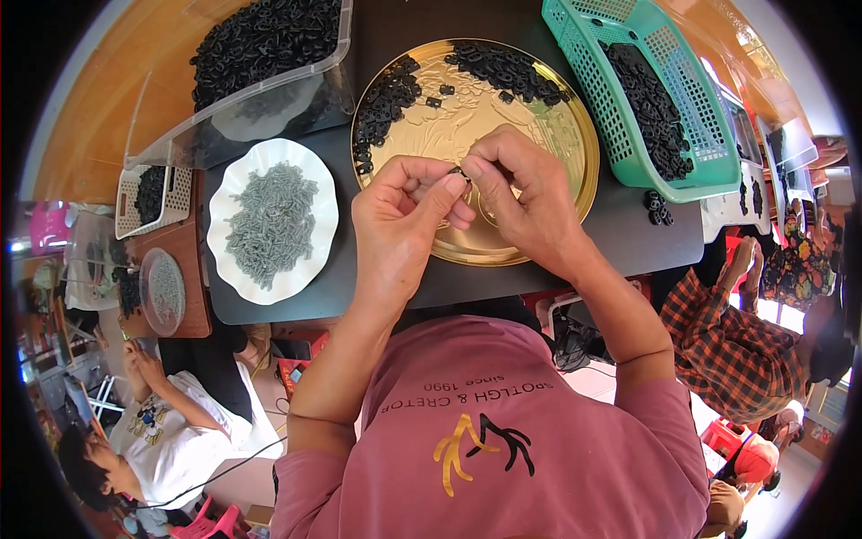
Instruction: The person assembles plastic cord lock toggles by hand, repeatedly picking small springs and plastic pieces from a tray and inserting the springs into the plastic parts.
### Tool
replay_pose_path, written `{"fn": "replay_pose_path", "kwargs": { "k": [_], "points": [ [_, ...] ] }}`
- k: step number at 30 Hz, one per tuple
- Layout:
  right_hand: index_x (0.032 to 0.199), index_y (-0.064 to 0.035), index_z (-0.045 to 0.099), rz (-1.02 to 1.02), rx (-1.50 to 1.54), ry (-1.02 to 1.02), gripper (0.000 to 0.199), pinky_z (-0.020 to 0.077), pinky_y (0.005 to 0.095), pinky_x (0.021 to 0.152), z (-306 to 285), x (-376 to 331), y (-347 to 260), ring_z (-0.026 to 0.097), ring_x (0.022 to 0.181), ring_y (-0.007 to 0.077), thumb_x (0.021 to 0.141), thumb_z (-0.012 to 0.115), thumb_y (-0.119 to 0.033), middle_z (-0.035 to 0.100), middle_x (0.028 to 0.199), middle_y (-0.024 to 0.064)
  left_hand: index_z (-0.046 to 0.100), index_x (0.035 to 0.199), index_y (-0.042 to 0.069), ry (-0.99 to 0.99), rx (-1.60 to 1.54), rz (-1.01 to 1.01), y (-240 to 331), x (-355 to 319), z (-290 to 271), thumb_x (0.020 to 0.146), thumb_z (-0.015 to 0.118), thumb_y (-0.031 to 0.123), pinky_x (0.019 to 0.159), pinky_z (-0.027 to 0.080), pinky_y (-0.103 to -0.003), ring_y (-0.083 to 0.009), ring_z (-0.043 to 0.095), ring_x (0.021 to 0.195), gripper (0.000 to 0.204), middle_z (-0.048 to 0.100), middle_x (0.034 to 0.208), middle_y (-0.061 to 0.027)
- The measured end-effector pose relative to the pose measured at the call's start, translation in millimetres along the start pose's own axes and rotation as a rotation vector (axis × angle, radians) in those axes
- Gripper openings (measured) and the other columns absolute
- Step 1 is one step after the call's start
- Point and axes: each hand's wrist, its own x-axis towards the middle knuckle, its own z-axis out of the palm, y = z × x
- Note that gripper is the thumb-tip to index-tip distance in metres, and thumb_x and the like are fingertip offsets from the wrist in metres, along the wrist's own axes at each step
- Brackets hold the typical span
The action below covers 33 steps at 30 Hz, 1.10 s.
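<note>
Over the front half of a round gold tray (588, 193), my two hands meet fingertip to fingertip. Between them sits a tiny black plastic piece (457, 171), mostly covered by the fingers. My left hand (409, 202) pinches it with thumb and forefinger, its other fingers curled. My right hand (525, 193) presses thumb and forefinger against the same piece from the right. Small flat black parts (507, 72) with holes lie heaped along the tray's back and left rim, and a few lie loose nearby. To the left, a white scalloped plate (319, 242) bears a pile of small grey-clear pins (269, 225).
Back left stands a clear plastic bin (242, 112) full of black parts. A green perforated basket (575, 54) with more is at the right, a few parts (658, 208) beside it. People (180, 422) sit at both sides; a small white basket (180, 211) is far left.
</note>
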Motion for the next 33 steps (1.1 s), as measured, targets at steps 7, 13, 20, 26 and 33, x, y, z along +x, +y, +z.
{"fn": "replay_pose_path", "kwargs": {
  "k": [7,13,20,26,33],
  "points": [
    [0.089,-0.0002,0.057,0.325,0.367,0.085,0.008,0.0437,0.0269,0.056,10,-12,1,0.056,0.064,0.0172,0.09,0.061,-0.008,0.056,0.074,0.0091,0.059,0.097,-0.004,-0.033,-0.065,-0.006,-4,5,0,0.089,0.063,0.002,0.062,0.052,-0.022,-0.0122,0.064,0.066,0.011,0.066,0.079,-0.0092],
    [0.089,-0.0008,0.056,0.153,0.117,0.037,0.006,0.0432,0.0291,0.056,0,-8,2,0.055,0.063,0.0192,0.09,0.06,-0.006,0.055,0.074,0.0096,0.059,0.099,-0.004,-0.064,-0.094,-0.03,-1,5,-1,0.089,0.063,0.003,0.063,0.052,-0.022,-0.0122,0.064,0.067,0.012,0.065,0.08,-0.0089],
    [0.087,-0.0011,0.054,-0.005,0.025,0.073,0.006,0.0439,0.0318,0.061,3,-13,7,0.054,0.068,0.0253,0.086,0.061,-0.002,0.052,0.077,0.0121,0.058,0.097,-0.004,-0.048,0.081,0.031,1,3,6,0.09,0.06,0.0,0.062,0.051,-0.021,-0.0102,0.062,0.066,0.009,0.063,0.079,-0.0066],
    [0.089,-0.0005,0.055,0.126,0.136,0.213,0.006,0.0438,0.0308,0.061,12,-17,15,0.053,0.067,0.0192,0.09,0.059,-0.005,0.054,0.077,0.0105,0.057,0.098,-0.003,-0.042,0.051,-0.005,-7,14,14,0.09,0.059,0.0,0.061,0.049,-0.021,-0.0089,0.06,0.066,0.009,0.063,0.082,-0.0065],
    [0.091,-0.0015,0.058,0.014,-0.102,-0.003,0.01,0.0453,0.0345,0.058,-30,-3,22,0.055,0.062,0.0251,0.091,0.059,-0.012,0.055,0.077,0.0108,0.058,0.102,-0.003,-0.111,0.098,-0.039,1,21,7,0.091,0.059,0.004,0.06,0.046,-0.02,-0.0072,0.056,0.065,0.013,0.063,0.082,-0.0049]
  ]
}}
